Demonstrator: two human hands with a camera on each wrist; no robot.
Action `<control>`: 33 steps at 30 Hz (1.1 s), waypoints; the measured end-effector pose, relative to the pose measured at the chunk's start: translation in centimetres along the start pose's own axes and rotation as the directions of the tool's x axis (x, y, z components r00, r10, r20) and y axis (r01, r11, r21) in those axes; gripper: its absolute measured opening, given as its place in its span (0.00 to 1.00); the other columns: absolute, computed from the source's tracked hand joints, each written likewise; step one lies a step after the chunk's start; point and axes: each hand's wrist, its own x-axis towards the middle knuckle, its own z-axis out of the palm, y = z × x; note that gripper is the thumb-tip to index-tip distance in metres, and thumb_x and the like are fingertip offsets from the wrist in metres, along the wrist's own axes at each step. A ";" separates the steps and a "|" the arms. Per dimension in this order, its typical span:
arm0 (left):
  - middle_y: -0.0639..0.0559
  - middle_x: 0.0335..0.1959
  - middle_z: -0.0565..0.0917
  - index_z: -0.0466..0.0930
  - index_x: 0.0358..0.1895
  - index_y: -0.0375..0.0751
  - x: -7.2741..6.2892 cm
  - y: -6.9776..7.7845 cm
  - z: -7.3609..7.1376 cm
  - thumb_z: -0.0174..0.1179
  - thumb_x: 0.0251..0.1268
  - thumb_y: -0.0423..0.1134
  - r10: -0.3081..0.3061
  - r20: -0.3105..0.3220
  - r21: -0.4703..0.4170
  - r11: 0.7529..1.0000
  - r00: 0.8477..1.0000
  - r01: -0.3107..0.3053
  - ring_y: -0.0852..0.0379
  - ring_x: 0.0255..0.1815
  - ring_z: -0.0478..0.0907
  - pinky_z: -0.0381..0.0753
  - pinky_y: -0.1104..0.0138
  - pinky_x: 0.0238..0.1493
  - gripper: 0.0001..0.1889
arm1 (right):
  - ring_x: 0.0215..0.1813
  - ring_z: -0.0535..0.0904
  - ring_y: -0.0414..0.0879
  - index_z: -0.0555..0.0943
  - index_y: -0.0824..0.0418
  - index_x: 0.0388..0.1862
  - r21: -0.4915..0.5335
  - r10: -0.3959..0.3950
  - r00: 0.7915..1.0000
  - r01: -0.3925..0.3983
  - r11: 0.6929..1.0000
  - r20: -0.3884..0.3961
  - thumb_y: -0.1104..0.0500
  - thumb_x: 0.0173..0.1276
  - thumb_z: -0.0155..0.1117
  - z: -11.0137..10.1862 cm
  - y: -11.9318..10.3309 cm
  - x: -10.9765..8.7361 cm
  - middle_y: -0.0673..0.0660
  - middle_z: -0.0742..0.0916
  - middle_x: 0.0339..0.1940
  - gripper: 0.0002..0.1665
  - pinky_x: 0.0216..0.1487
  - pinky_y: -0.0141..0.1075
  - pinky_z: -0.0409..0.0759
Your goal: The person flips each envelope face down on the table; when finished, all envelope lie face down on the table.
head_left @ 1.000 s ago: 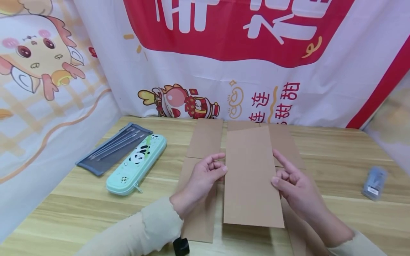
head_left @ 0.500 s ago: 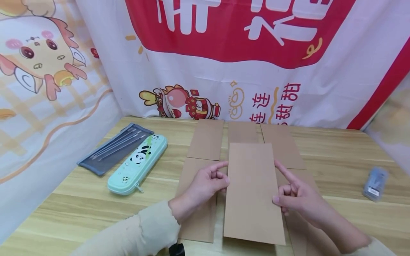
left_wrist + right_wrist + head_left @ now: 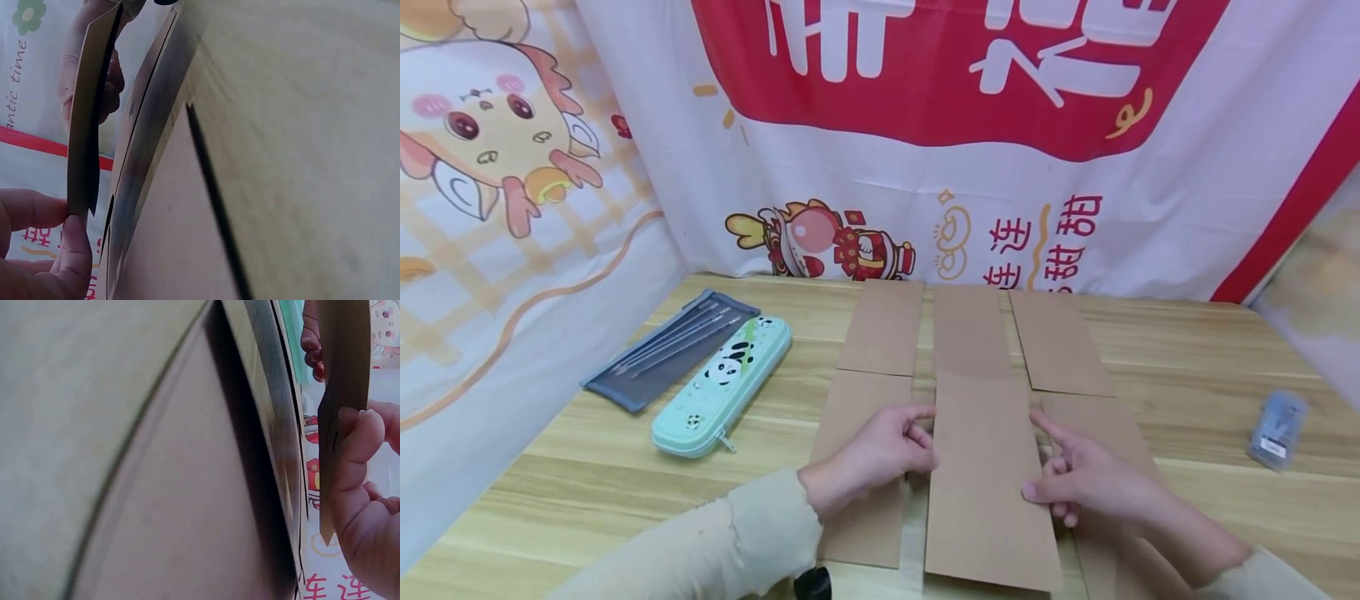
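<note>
A brown cardboard sheet [image 3: 988, 492] is held between both hands above the table, near its front middle. My left hand [image 3: 883, 450] pinches the sheet's left edge, and my right hand [image 3: 1086, 479] pinches its right edge. In the left wrist view the sheet [image 3: 87, 112] stands edge-on, raised off the surface, with left fingers [image 3: 31, 209] at its near end. The right wrist view shows the sheet [image 3: 344, 356] between the right thumb [image 3: 359, 450] and fingers. Its far edge appears against a flat cardboard piece [image 3: 970, 329]; contact there cannot be told.
Flat cardboard pieces lie in columns left [image 3: 880, 329] and right [image 3: 1063, 342] of the sheet. At left are a mint panda pencil case [image 3: 722, 387] and a dark mesh pouch [image 3: 662, 350] with pencils. A small bluish packet [image 3: 1277, 429] lies far right. A printed cloth [image 3: 850, 158] hangs behind.
Both hands have brought the cardboard sheet down and toward the person. More of the flat middle piece behind it now shows. The other things have stayed put.
</note>
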 end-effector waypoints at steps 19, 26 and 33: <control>0.51 0.24 0.75 0.65 0.61 0.24 0.9 -0.4 0.1 0.64 0.43 0.22 -0.080 0.000 0.175 0.981 0.997 0.079 0.61 0.24 0.71 0.71 0.75 0.28 0.35 | 0.17 0.71 0.40 0.36 0.64 0.74 0.006 0.153 0.987 -0.153 0.988 -0.044 0.59 0.55 0.69 0.7 1.0 1.4 0.53 0.76 0.15 0.62 0.21 0.31 0.77; 0.49 0.26 0.75 0.67 0.60 0.25 1.0 -0.5 0.0 0.65 0.43 0.23 -0.084 0.002 0.218 0.973 0.996 0.081 0.59 0.26 0.71 0.71 0.73 0.28 0.34 | 0.13 0.69 0.39 0.38 0.63 0.74 -0.070 0.187 0.978 -0.194 0.978 -0.093 0.56 0.57 0.67 0.9 1.0 1.6 0.51 0.77 0.12 0.59 0.15 0.29 0.72; 0.50 0.25 0.75 0.66 0.61 0.25 1.3 -0.5 -0.1 0.65 0.42 0.22 -0.087 0.012 0.231 0.969 0.996 0.082 0.59 0.25 0.70 0.71 0.73 0.26 0.35 | 0.12 0.68 0.38 0.37 0.61 0.74 -0.085 0.206 0.974 -0.214 0.973 -0.092 0.55 0.57 0.67 1.0 0.9 1.7 0.52 0.77 0.11 0.60 0.14 0.29 0.71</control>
